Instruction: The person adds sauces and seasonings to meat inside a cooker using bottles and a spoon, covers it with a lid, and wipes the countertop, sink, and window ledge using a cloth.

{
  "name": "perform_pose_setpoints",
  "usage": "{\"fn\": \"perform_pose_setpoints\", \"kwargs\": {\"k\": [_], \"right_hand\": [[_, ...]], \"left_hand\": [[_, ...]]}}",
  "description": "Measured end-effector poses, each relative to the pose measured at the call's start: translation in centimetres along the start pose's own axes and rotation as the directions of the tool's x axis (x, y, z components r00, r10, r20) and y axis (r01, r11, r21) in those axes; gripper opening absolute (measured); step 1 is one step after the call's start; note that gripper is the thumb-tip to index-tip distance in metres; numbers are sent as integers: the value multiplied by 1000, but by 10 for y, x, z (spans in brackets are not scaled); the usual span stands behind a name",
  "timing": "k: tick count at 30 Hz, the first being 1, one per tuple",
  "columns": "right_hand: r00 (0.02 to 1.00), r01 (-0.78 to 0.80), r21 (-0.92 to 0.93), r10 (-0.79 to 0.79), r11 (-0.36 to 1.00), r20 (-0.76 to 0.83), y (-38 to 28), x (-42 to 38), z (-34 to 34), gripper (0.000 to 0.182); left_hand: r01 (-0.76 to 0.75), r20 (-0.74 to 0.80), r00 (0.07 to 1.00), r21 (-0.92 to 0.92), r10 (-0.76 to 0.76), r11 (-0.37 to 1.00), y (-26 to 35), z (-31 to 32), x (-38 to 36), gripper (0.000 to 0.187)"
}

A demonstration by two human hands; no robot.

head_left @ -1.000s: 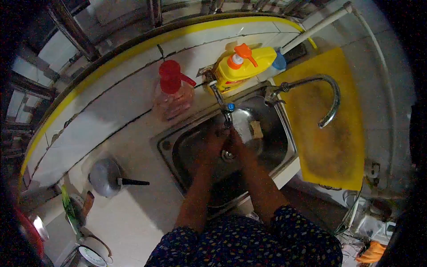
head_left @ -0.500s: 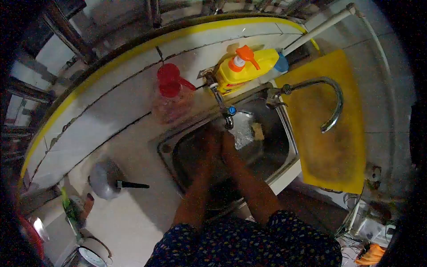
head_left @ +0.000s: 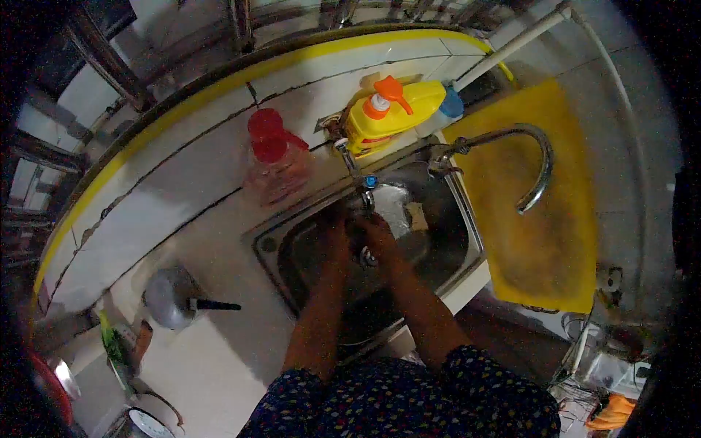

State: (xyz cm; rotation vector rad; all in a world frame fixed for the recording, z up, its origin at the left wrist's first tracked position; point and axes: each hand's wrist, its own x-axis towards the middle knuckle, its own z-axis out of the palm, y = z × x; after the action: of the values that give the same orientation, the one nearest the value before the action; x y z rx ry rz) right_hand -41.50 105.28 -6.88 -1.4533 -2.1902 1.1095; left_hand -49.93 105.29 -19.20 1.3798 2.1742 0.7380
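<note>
Both hands are inside the metal sink (head_left: 445,271), just below the small tap (head_left: 368,191) with a blue mark. My left hand (head_left: 335,232) is on the left, in dark shadow, its fingers too dim to make out. Close beside it on the right is my right hand (head_left: 376,232), its fingertips near the tap's mouth and also unclear. A gap shows between the hands, with the shiny drain (head_left: 368,256) visible there. Right of my right hand lie a yellowish sponge (head_left: 417,217) and a clear, shiny crumpled thing (head_left: 395,206).
Behind the sink stand a yellow bottle (head_left: 409,102) with an orange pump and a red-topped bottle (head_left: 269,139). A curved faucet (head_left: 544,157) arches over a yellow mat (head_left: 562,248) at right. A grey pan (head_left: 169,298) with a black handle sits on the left counter.
My hands have moved slightly apart, and the drain now shows between them. The whole view has shifted a little.
</note>
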Motion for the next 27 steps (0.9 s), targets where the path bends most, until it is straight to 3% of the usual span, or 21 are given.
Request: {"fn": "perform_pose_setpoints", "kwargs": {"k": [1, 2, 3, 4, 6, 8, 9, 11, 12, 14, 15, 16, 18, 20, 21, 24, 25, 26, 27], "right_hand": [[969, -196, 297, 231, 935, -88, 21, 0, 1, 46], [882, -328, 579, 461, 747, -96, 42, -2, 2, 47], [884, -327, 580, 459, 746, -92, 48, -8, -3, 47], [879, -313, 401, 423, 861, -222, 55, -15, -10, 47], [868, -302, 197, 354, 933, -348, 76, -25, -24, 48], [970, -182, -244, 133, 953, -203, 108, -33, -32, 45], [969, -178, -248, 126, 952, -212, 102, -33, -35, 45], [969, -148, 9, 147, 989, -197, 70, -32, -45, 44], [970, -137, 6, 136, 991, -202, 43, -31, -53, 44], [946, 55, 114, -15, 992, -324, -35, -27, -77, 43], [945, 67, 114, -26, 991, -327, -75, -25, -90, 43], [930, 101, 69, -70, 993, -360, -116, -24, -103, 42], [909, 147, 21, -127, 989, -398, -158, -17, -119, 42], [880, 178, -431, -340, 884, -333, -182, -10, -130, 37], [906, 179, -541, -352, 822, -234, -193, -10, -134, 28], [920, 76, -629, -298, 774, -256, -221, -21, -121, 18], [914, 86, -630, -312, 772, -257, -208, -19, -110, 18], [956, 206, -352, -264, 913, -126, -180, -11, -94, 18], [963, 251, -193, -265, 949, -54, -180, -19, -85, 18]], "left_hand": [[-13, 23, 1000, 2, 13, 1000, -3, -5, -7, 51], [-24, 48, 999, -5, 24, 1000, -6, -10, -13, 51], [58, 48, 997, -107, -54, 993, -10, -9, -17, 52], [149, 51, 989, -215, -141, 965, -15, -5, -21, 53], [265, 56, 963, -361, -264, 894, -13, 4, -19, 55], [211, 79, 977, -346, -196, 914, 13, -35, -18, 58], [141, 94, 989, -319, -117, 937, 32, -69, -19, 60], [180, 164, 977, -292, -136, 939, 50, -96, -13, 60], [190, 183, 973, -283, -141, 940, 55, -100, -9, 60], [331, 99, 939, -514, -328, 792, 48, -85, 1, 52], [356, 74, 918, -588, -390, 726, 47, -87, 3, 49], [242, 127, 969, -311, -212, 919, 47, -100, -1, 42], [54, 218, 975, -14, -49, 998, 55, -134, -16, 35], [-69, 50, 995, -236, 83, 969, 67, -169, -37, 28], [-78, 35, 996, -236, 88, 969, 67, -174, -42, 28], [-168, 108, 979, -57, 173, 984, 58, -184, -59, 28], [-228, -36, 974, -101, 226, 968, 53, -180, -70, 28], [-262, -113, 962, -119, 250, 958, 54, -182, -76, 28], [-298, -189, 944, -131, 272, 945, 55, -183, -82, 28]]}}
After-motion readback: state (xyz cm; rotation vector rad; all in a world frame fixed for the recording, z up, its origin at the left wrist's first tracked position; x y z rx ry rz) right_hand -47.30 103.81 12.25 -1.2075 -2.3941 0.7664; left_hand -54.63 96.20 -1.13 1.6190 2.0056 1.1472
